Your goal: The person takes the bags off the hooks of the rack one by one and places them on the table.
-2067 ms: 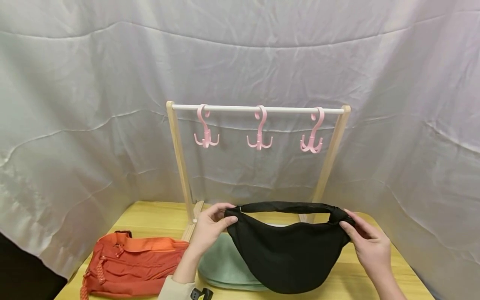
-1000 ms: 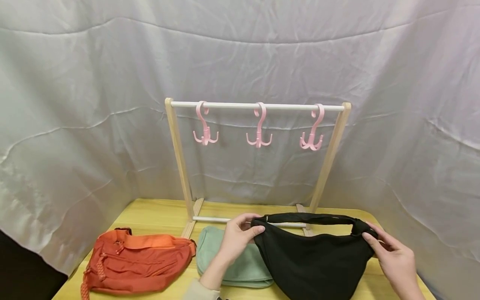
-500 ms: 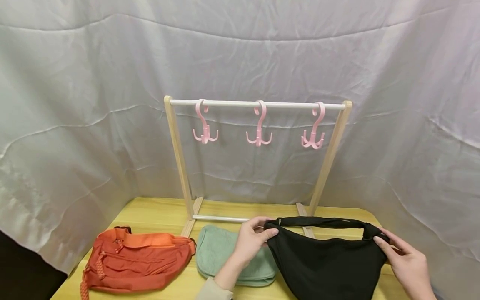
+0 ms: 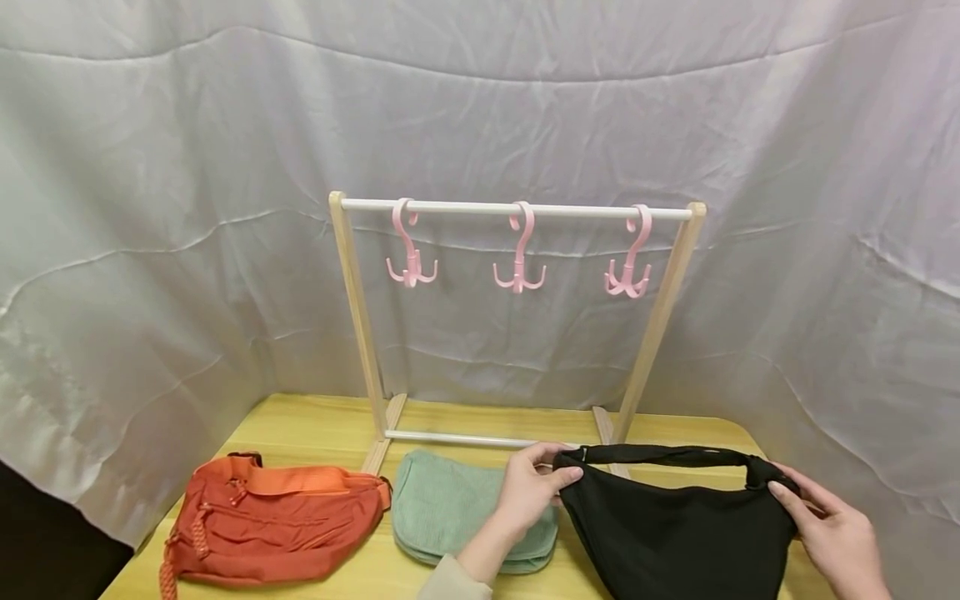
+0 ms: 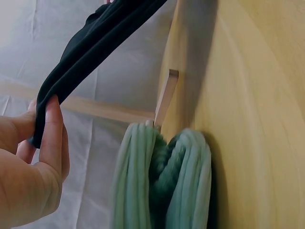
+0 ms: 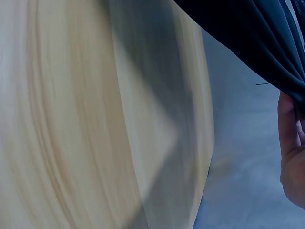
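A black crescent-shaped shoulder bag hangs stretched between my two hands at the right front of the table, its strap arching along the top. My left hand pinches the bag's left upper corner between thumb and fingers. At the knotted right corner, my right hand pinches the fabric the same way. The bag's bottom runs out of the head view. Beside my left forearm lies a green corduroy bag, partly covered by that arm. In the left wrist view, the black fabric runs up from my fingertips.
An orange-red waist bag lies at the table's left front. Behind stands a wooden rack with a white rod, from which three pink hooks hang. Grey cloth surrounds the wooden table.
Both hands have carried the black bag rightward and lower, out from in front of the green bag, which now shows more. The grip at both corners is unchanged.
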A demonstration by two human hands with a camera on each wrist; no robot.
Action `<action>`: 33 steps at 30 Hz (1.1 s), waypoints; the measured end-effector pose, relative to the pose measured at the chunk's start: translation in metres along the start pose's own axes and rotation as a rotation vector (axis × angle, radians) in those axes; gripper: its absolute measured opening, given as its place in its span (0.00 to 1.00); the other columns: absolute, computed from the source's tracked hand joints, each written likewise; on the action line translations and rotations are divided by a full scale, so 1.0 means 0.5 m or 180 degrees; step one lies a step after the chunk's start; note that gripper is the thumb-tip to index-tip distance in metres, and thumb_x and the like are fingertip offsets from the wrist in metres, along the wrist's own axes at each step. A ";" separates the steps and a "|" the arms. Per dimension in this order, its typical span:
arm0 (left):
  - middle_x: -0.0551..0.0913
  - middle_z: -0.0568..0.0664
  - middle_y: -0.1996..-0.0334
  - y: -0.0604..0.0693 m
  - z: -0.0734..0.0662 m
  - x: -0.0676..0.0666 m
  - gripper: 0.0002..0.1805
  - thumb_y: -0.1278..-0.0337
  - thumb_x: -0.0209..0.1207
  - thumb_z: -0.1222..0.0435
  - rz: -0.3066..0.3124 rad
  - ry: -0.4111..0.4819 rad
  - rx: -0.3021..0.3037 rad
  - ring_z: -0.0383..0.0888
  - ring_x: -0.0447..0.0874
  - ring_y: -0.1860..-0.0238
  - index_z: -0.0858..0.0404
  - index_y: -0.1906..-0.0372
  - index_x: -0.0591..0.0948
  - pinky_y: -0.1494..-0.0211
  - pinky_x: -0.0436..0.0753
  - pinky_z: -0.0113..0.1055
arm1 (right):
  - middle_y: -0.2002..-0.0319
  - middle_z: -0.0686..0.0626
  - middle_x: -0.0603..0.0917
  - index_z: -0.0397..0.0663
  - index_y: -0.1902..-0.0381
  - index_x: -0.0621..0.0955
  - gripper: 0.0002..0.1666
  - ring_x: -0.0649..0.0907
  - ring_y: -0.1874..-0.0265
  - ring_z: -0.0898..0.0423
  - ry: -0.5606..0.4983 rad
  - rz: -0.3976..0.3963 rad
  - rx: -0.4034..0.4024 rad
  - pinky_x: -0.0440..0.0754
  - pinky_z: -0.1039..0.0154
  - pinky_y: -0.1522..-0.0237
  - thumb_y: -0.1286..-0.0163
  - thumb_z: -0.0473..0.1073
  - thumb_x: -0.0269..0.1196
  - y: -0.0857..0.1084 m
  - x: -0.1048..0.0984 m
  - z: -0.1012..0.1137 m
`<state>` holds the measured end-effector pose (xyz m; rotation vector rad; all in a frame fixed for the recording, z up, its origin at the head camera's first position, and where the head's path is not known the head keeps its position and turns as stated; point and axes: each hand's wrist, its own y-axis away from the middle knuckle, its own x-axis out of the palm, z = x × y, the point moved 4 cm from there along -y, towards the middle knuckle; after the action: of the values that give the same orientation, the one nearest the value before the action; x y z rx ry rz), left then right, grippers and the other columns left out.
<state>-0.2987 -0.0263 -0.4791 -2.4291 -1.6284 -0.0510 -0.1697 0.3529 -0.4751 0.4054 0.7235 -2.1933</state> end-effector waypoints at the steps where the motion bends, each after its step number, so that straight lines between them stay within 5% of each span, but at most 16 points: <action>1: 0.87 0.48 0.70 -0.001 0.001 0.004 0.15 0.42 0.73 0.71 -0.0013 -0.0022 0.0004 0.38 0.87 0.71 0.63 0.49 0.89 0.73 0.86 0.29 | 0.64 0.92 0.75 0.54 0.35 0.85 0.25 0.80 0.71 0.83 0.0030 0.0008 0.0037 0.76 0.74 0.78 0.28 0.53 0.70 -0.003 -0.003 -0.003; 4: 0.86 0.47 0.69 -0.005 0.004 0.019 0.15 0.43 0.73 0.71 -0.0033 -0.0023 0.0005 0.38 0.88 0.72 0.64 0.49 0.89 0.72 0.88 0.35 | 0.63 0.85 0.80 0.49 0.33 0.82 0.32 0.75 0.72 0.86 0.0296 0.0036 0.0207 0.76 0.71 0.78 0.27 0.60 0.67 -0.015 -0.011 -0.014; 7: 0.85 0.46 0.69 -0.008 0.007 0.035 0.15 0.43 0.73 0.72 -0.0026 0.0014 -0.0004 0.38 0.87 0.72 0.64 0.50 0.89 0.71 0.88 0.39 | 0.50 0.54 0.91 0.43 0.32 0.80 0.38 0.68 0.72 0.90 0.0611 0.0105 0.0296 0.77 0.71 0.78 0.26 0.64 0.63 -0.031 -0.018 -0.024; 10: 0.84 0.45 0.68 -0.011 0.013 0.051 0.15 0.43 0.73 0.72 -0.0038 0.0035 -0.0051 0.39 0.88 0.71 0.62 0.50 0.89 0.72 0.87 0.36 | 0.39 0.25 0.78 0.38 0.32 0.79 0.39 0.63 0.72 0.91 0.0857 0.0121 0.0278 0.76 0.71 0.78 0.24 0.65 0.61 -0.043 -0.023 -0.032; 14: 0.84 0.45 0.67 -0.015 0.022 0.071 0.14 0.43 0.73 0.73 -0.0089 0.0032 -0.0107 0.39 0.88 0.71 0.61 0.52 0.90 0.73 0.87 0.32 | 0.43 0.25 0.81 0.36 0.34 0.80 0.37 0.68 0.75 0.85 0.1042 0.0076 0.0265 0.75 0.68 0.79 0.23 0.62 0.61 -0.054 -0.027 -0.041; 22: 0.83 0.45 0.68 -0.022 0.036 0.101 0.16 0.45 0.73 0.75 -0.0147 0.0045 -0.0094 0.38 0.86 0.74 0.61 0.52 0.90 0.73 0.89 0.41 | 0.56 0.30 0.88 0.34 0.40 0.83 0.31 0.83 0.74 0.55 0.1266 -0.0066 0.0066 0.77 0.39 0.58 0.23 0.56 0.63 -0.071 -0.040 -0.053; 28: 0.84 0.45 0.67 -0.029 0.051 0.119 0.15 0.45 0.72 0.76 -0.0206 0.0088 -0.0169 0.39 0.87 0.74 0.62 0.53 0.90 0.74 0.88 0.38 | 0.54 0.29 0.87 0.34 0.40 0.82 0.30 0.82 0.54 0.27 0.1282 -0.0063 0.0044 0.74 0.33 0.52 0.23 0.56 0.63 -0.077 -0.042 -0.070; 33: 0.84 0.46 0.66 -0.035 0.064 0.129 0.13 0.44 0.71 0.77 -0.0245 0.0155 -0.0226 0.41 0.87 0.75 0.63 0.54 0.90 0.75 0.88 0.36 | 0.48 0.28 0.84 0.35 0.38 0.81 0.32 0.77 0.49 0.23 0.1319 0.0006 0.0123 0.71 0.28 0.46 0.22 0.58 0.61 -0.087 -0.042 -0.083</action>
<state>-0.2928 0.0453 -0.4980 -2.3954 -1.7263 -0.1819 -0.1870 0.4140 -0.4813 0.8967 0.8978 -2.1454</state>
